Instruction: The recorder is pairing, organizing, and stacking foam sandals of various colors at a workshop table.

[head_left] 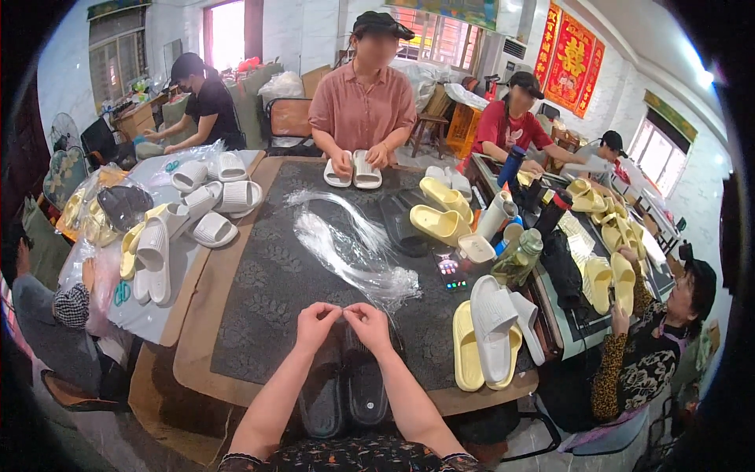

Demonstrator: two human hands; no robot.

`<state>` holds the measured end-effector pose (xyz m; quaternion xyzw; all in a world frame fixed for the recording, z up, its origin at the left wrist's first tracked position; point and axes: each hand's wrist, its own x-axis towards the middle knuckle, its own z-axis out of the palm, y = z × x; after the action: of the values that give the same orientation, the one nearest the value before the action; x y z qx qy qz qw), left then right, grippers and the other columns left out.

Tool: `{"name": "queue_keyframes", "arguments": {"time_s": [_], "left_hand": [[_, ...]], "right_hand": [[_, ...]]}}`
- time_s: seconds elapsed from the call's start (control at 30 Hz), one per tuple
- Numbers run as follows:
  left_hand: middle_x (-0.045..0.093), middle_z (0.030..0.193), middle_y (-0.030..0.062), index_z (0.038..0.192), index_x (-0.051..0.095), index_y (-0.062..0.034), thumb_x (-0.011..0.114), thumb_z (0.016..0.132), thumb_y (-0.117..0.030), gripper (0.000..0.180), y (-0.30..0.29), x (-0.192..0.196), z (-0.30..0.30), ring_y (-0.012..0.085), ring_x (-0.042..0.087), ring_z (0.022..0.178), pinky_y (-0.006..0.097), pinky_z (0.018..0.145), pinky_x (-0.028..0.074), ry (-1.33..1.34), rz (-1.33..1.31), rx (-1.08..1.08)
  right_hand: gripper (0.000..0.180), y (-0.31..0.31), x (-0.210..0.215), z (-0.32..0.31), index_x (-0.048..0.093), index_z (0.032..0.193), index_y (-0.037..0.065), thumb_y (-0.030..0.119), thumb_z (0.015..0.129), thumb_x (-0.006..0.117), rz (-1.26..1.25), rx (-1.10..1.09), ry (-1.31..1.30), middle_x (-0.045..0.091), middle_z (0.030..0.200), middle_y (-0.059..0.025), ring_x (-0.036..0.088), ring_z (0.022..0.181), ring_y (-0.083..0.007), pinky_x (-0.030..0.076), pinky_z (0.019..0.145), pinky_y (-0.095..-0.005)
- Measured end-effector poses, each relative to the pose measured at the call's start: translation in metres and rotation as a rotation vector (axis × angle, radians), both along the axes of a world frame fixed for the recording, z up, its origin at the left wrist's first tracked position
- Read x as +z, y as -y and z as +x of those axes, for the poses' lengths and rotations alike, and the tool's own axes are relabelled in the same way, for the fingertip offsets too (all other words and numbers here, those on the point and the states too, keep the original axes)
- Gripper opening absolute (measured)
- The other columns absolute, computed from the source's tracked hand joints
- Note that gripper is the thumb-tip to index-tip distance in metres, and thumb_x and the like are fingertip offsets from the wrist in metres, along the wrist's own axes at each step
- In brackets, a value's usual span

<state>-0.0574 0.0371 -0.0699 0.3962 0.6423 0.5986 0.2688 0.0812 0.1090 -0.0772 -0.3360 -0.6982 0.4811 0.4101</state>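
My left hand (pixel 318 326) and my right hand (pixel 366 326) meet at the fingertips over the near edge of the table, both closed in a pinch. Whatever lies between the fingers is too small to make out. Below them a pair of black slippers (pixel 322 400) sits side by side at the table's near edge, toes partly under my hands. Just beyond my hands, a loose bundle of thin clear plastic strands (pixel 346 256) spreads across the dark patterned table mat (pixel 259 315).
Yellow and grey slippers (pixel 494 330) stand to my right, near a phone (pixel 451 270), a white-lidded container (pixel 476 248) and bottles (pixel 523 256). More grey slippers (pixel 213 230) cover the left table. Across from me a person (pixel 363 110) handles white slippers (pixel 366 170); other people work around.
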Motion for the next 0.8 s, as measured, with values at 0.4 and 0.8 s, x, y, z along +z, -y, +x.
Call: {"name": "queue_keyframes", "arguments": {"time_s": [0.4,0.8], "left_hand": [[0.07,0.081,0.0024,0.09,0.072,0.0012,0.071,0.083,-0.011,0.014,0.0,-0.004,0.0,0.0078,0.061,0.075,0.025,0.07,0.049,0.012,0.012,0.034],[0.069,0.081,0.0014,0.091,0.072,0.0006,0.071,0.085,-0.012,0.014,0.0,-0.009,-0.002,0.0072,0.06,0.075,0.024,0.069,0.048,-0.013,-0.01,-0.035]], "right_hand": [[0.017,-0.007,-0.004,-0.001,0.07,0.095,-0.001,0.014,0.087,0.07,-0.118,-0.028,0.023,0.069,0.08,-0.0013,0.06,0.073,-0.0065,0.048,0.068,-0.0234],[0.017,-0.005,0.001,-0.001,0.07,0.095,0.0,0.013,0.085,0.071,-0.129,0.017,0.003,0.069,0.081,-0.0023,0.06,0.075,-0.0076,0.048,0.07,-0.0247]]}}
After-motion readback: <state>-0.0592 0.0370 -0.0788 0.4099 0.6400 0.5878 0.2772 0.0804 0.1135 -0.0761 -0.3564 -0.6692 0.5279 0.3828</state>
